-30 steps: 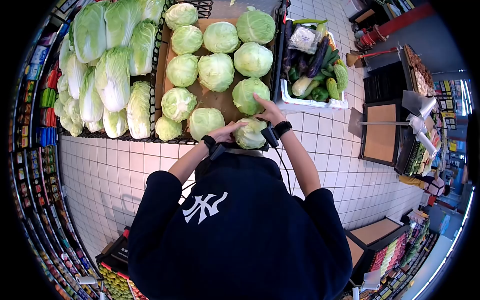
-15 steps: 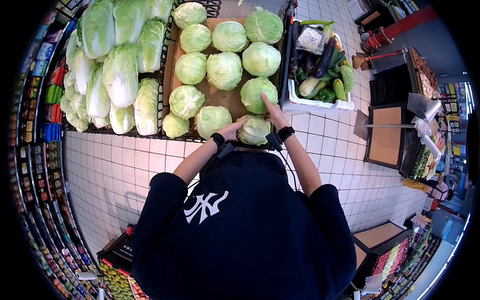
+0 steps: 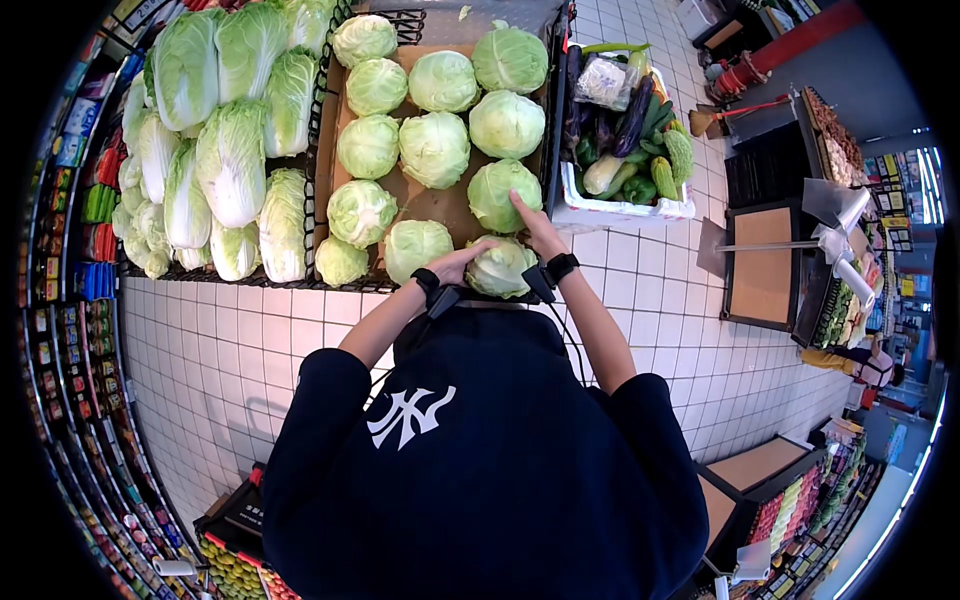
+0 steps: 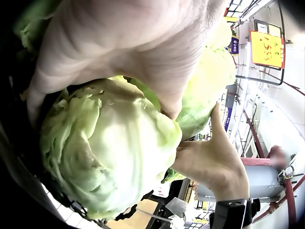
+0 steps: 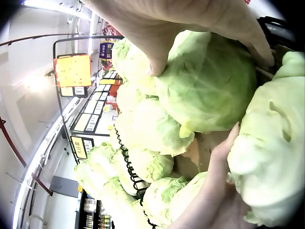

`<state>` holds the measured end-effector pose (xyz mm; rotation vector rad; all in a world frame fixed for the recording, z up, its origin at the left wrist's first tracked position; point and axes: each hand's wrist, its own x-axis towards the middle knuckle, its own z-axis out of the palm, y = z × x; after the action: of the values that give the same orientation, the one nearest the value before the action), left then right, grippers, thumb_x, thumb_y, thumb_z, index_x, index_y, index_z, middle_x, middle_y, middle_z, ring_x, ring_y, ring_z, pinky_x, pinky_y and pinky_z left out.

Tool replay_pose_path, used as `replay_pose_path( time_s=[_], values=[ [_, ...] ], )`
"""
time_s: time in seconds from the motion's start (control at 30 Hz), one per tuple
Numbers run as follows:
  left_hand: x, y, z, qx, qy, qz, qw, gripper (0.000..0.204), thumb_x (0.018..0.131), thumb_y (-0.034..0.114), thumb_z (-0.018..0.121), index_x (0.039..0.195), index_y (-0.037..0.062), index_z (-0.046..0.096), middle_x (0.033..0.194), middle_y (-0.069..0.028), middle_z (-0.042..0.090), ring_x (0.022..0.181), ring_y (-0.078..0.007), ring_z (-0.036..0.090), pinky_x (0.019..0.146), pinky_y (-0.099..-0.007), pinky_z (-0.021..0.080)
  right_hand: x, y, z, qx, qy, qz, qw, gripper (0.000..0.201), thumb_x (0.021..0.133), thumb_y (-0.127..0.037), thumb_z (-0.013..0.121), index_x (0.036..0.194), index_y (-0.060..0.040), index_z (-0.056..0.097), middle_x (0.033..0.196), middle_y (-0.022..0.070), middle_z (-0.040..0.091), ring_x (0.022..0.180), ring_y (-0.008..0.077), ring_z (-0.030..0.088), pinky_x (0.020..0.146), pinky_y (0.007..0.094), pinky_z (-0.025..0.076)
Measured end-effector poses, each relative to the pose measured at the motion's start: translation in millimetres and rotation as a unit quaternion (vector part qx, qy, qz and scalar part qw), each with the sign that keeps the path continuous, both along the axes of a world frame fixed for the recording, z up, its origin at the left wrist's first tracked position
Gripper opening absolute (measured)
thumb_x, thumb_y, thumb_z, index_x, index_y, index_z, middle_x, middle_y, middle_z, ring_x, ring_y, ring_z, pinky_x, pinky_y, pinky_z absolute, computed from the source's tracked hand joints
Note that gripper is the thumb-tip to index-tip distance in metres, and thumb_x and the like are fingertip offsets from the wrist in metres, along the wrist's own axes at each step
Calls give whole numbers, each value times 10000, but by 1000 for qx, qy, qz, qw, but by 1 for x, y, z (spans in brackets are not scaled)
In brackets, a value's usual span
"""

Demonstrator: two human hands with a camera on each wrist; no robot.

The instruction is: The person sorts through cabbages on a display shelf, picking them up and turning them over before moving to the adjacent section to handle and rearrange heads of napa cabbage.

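My left hand (image 3: 458, 265) holds a pale round cabbage (image 3: 500, 270) at the front edge of the display. In the left wrist view its thumb lies on the far side of that cabbage (image 4: 114, 148) and the fingers bend down the opposite side. The right hand (image 3: 543, 238) grips the greener cabbage (image 3: 492, 198) just behind. Its thumb presses one side while the fingers wrap the other, as the right wrist view of this cabbage (image 5: 209, 81) shows. Both cabbages sit in the shallow cardboard-lined bin (image 3: 440, 205).
More round cabbages (image 3: 434, 150) fill the bin in rows. Napa cabbages (image 3: 232, 165) are piled to the left behind a black wire divider. On the right stands a white foam box (image 3: 625, 212) of eggplants, peppers and bitter melons. A yellow price sign (image 4: 267, 49) hangs above.
The head view swings a little and returns. Both hands stay on the same two cabbages, with hardly any shift in their grip.
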<state>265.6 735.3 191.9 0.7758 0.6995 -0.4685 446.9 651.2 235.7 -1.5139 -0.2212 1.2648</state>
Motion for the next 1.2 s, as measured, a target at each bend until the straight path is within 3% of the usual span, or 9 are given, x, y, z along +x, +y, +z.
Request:
replay_pose_path(
  time_s=[0.33,0.43,0.57,0.67,0.83,0.9,1.03,1.13,1.2],
  values=[
    [2,-7,-4,-81,-12,76,994,749,865,642,524,1403,135,405,1396,-80,467,1241,-241,481,1015,-445,409,-13,-5,3,-5,-42,-39,998,935,749,-624,698,1347,37,417,1288,174,525,1140,293,544,921,414,441],
    [0,-4,-51,-5,40,97,994,657,920,569,494,1402,131,407,1394,-80,467,1241,-232,481,1028,-436,403,-21,-8,6,6,-44,-65,997,847,781,-529,715,1319,66,442,1262,162,549,1113,241,561,911,360,459],
    [-8,1,-8,-71,-65,133,986,571,960,492,473,1385,114,421,1384,-71,473,1261,-212,457,1064,-383,364,-24,-15,18,28,-8,-74,997,717,830,-413,721,1302,67,472,1248,131,571,1090,182,574,912,305,466],
    [-26,13,46,23,-130,73,989,543,986,416,455,1368,30,429,1415,-67,445,1334,-187,371,1124,-314,271,-25,-17,17,29,-9,-77,997,695,837,-405,717,1303,53,480,1250,116,573,1087,173,573,923,299,456],
    [-95,62,72,179,-161,166,956,557,991,401,449,1387,13,407,1426,-72,435,1330,-188,390,1128,-322,277,-18,-21,-8,64,-28,-43,997,784,820,-512,694,1285,79,474,1237,120,565,1089,202,565,902,337,455],
    [-111,73,101,353,-78,113,925,487,983,397,474,1314,40,502,1295,-60,533,1222,-153,468,1052,-290,333,-16,-19,-13,70,-28,-38,996,757,829,-501,689,1269,82,491,1222,112,576,1069,189,572,881,319,461],
    [-153,84,98,432,-16,98,896,432,961,347,527,1191,-15,575,1113,-81,614,1054,-140,544,931,-266,410,-12,-23,-7,24,-33,-19,999,700,851,-467,677,1261,73,503,1194,96,592,1005,158,586,825,269,460],
    [-168,77,102,435,19,104,894,525,939,410,550,1223,-32,563,1132,-103,616,1062,-153,547,938,-272,404,-15,-26,-7,85,-87,29,992,832,848,-365,698,1398,101,282,1387,181,436,1214,226,480,1004,312,398],
    [-174,78,85,410,40,97,906,542,936,432,547,1255,-6,548,1149,-65,593,1078,-127,517,958,-248,373,-31,-28,30,56,-125,54,989,810,850,-354,697,1388,101,298,1383,195,438,1232,234,471,1011,311,391]
  ],
)
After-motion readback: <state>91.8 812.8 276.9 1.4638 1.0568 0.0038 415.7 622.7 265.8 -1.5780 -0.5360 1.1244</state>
